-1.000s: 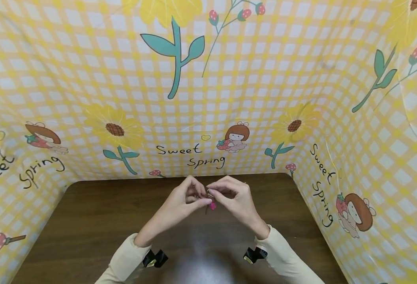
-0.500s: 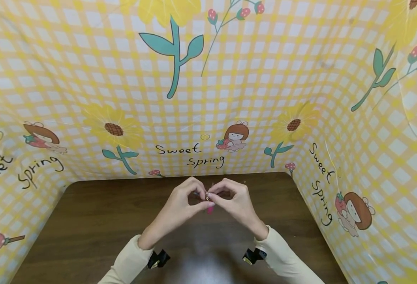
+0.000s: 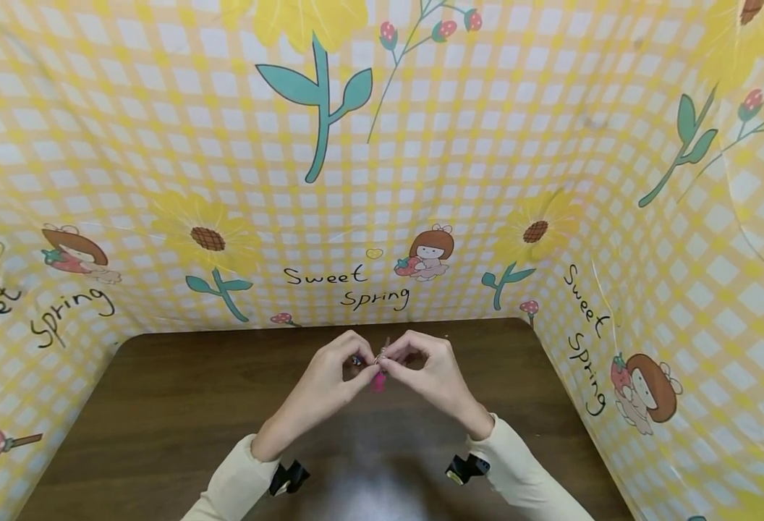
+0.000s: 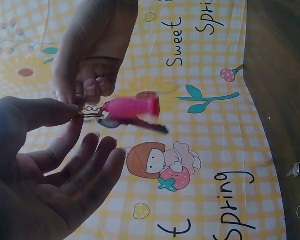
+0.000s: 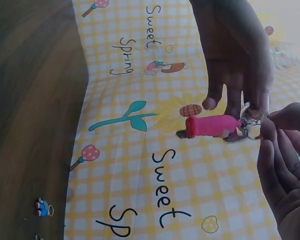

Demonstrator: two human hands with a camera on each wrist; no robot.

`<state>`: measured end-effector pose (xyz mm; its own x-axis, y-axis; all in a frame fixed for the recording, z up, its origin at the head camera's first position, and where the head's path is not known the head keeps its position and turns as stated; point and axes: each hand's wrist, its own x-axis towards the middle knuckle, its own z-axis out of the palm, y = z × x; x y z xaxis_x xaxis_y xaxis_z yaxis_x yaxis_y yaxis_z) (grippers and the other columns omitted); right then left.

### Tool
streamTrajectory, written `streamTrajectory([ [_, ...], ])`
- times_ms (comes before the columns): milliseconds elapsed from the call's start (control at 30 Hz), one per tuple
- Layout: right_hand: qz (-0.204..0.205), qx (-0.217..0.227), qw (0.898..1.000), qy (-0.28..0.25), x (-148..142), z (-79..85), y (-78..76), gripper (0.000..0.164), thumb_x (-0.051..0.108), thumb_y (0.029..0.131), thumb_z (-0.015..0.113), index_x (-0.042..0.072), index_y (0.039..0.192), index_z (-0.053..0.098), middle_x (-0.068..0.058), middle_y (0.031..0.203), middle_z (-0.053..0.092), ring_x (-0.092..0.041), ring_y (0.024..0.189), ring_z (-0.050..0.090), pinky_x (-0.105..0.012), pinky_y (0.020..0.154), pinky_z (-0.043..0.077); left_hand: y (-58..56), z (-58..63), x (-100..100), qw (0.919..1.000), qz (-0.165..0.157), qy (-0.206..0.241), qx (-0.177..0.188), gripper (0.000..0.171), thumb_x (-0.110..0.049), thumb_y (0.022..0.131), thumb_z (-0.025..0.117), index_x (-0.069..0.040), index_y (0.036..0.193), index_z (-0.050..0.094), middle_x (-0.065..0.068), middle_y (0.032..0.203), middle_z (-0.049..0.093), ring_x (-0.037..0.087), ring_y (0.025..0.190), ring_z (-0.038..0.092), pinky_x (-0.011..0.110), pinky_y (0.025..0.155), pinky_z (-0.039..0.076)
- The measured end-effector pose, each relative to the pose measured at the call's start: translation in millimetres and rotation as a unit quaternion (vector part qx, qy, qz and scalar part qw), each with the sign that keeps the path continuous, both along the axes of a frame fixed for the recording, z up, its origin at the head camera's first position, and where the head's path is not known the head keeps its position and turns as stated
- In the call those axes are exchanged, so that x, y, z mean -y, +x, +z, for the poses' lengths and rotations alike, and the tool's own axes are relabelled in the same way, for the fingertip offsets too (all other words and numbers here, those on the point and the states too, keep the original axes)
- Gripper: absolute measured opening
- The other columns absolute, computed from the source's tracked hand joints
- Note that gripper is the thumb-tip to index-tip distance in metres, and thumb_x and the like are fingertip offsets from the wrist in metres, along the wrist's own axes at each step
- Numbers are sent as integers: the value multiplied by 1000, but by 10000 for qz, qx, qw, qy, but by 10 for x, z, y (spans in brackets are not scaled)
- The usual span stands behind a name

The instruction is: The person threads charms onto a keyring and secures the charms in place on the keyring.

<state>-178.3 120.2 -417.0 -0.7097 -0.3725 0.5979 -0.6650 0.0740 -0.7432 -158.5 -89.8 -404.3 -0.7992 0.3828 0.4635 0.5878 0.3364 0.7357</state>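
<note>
A keyring hangs between my two hands over the table. Its metal split ring (image 4: 87,116) is pinched by thumb and forefinger of my left hand (image 3: 330,376). My right hand (image 3: 430,365) pinches the ring and its short chain from the other side, fingertips almost meeting the left ones. From the ring dangle a bright pink tube-shaped charm (image 5: 212,127) and a dark key (image 4: 145,124), both blurred in the left wrist view. The left hand's other fingers are spread loosely below the ring. Fingertips partly hide the ring itself.
On the dark wooden table (image 3: 180,405) lie a loose key (image 4: 296,169) and a small blue figure keychain (image 5: 41,207), beyond my hands. A yellow checked cloth (image 3: 382,217) rises at the back and along both sides.
The pink charm has shifted slightly left and down between the hands. Both hands have turned the ring a little, their fingertips now closer together.
</note>
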Motion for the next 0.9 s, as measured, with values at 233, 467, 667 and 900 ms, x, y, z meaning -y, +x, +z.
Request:
streamTrajectory([
  [233, -95, 36, 9999, 101, -30, -32, -13, 6, -2, 92, 80, -2, 96, 74, -6, 81, 74, -11, 68, 67, -24, 62, 56, 15, -8, 23, 9999, -34, -90, -130, 17, 0, 98, 75, -13, 90, 67, -6, 94, 61, 10, 83, 60, 29, 73, 55],
  [467, -212, 149, 9996, 120, -34, -58, -12, 13, -11, 88, 78, 0, 95, 75, -9, 76, 73, -9, 64, 63, -23, 59, 54, 37, -3, 41, 9996, 31, -68, -254, 15, -1, 97, 75, -13, 91, 67, -7, 94, 61, 9, 81, 56, 25, 69, 49],
  [667, -119, 300, 9995, 4, -27, -24, 1, 7, -5, 93, 76, 0, 97, 74, -9, 74, 71, -11, 58, 59, -21, 54, 48, 65, 24, 45, 9995, 46, 55, -324, 14, 0, 97, 75, -11, 92, 67, -8, 94, 61, 10, 84, 56, 27, 72, 49],
  [900, -20, 525, 9985, -141, -52, -27, -16, 10, -5, 95, 74, 3, 101, 72, -12, 89, 75, -13, 55, 55, -22, 50, 45, 59, 21, 44, 9984, -185, 292, -447, 15, -2, 99, 73, -13, 92, 67, -7, 97, 64, 12, 88, 60, 29, 77, 51],
])
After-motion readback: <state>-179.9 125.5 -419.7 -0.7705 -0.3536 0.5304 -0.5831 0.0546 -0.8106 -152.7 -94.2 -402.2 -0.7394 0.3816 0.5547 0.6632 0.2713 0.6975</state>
